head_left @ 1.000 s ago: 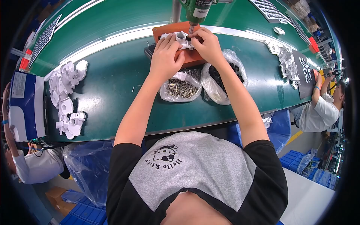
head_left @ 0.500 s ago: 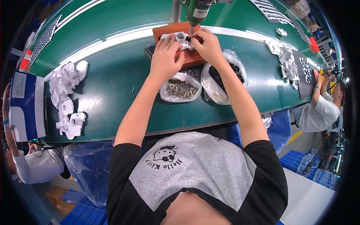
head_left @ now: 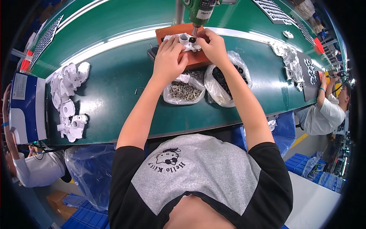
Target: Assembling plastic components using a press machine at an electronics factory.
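Observation:
A white plastic housing [head_left: 184,39] with a round collar lies on an orange fixture block [head_left: 196,58]. A small black round part [head_left: 192,39] sits on it, just right of the collar. My left hand [head_left: 170,57] grips the housing's left side, fingers over its top and thumb toward the near side. At its right end, my right hand [head_left: 212,46] has thumb and curled fingers closed around the housing's edge; the fingertips are partly hidden. Right above this end stands the spindle tip of a green drill-like machine [head_left: 201,14].
Close in front of the block are a clear bag of metal screws [head_left: 185,91] and a bag of black parts [head_left: 225,82]. White housings [head_left: 65,89] pile up at left, with more housings [head_left: 292,65] at right. Co-workers sit at both sides; a conveyor [head_left: 126,19] runs behind.
My right fingers have shifted slightly right, off the black part, which now shows beside the collar. My left hand has stayed nearly still on the housing.

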A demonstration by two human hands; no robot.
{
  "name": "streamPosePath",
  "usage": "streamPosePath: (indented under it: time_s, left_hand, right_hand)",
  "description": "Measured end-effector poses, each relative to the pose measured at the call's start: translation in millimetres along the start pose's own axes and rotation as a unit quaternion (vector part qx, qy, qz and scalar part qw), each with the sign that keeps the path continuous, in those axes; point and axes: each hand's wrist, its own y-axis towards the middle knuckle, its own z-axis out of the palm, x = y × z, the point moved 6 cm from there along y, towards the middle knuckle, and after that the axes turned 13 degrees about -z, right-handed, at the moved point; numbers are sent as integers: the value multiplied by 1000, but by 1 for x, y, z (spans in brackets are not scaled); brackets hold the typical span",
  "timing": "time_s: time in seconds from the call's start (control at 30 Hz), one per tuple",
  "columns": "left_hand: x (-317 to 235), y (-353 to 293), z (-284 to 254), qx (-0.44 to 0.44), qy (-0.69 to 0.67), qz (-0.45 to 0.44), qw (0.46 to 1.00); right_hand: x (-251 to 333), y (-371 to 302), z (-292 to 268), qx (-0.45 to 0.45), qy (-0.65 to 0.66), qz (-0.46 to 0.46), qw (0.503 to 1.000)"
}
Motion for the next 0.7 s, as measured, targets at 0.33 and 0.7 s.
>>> streamPosePath:
  time_s: [0.33, 0.7]
  left_hand:
    - [4, 0, 0, -2, 2, -6, 1000]
    - [4, -1, -4, 2, 16, -2, 1000]
  right_hand:
    - [-56, 75, -70, -229, 331, 115, 908]
    - [77, 200, -50, -58, 402, 60, 912]
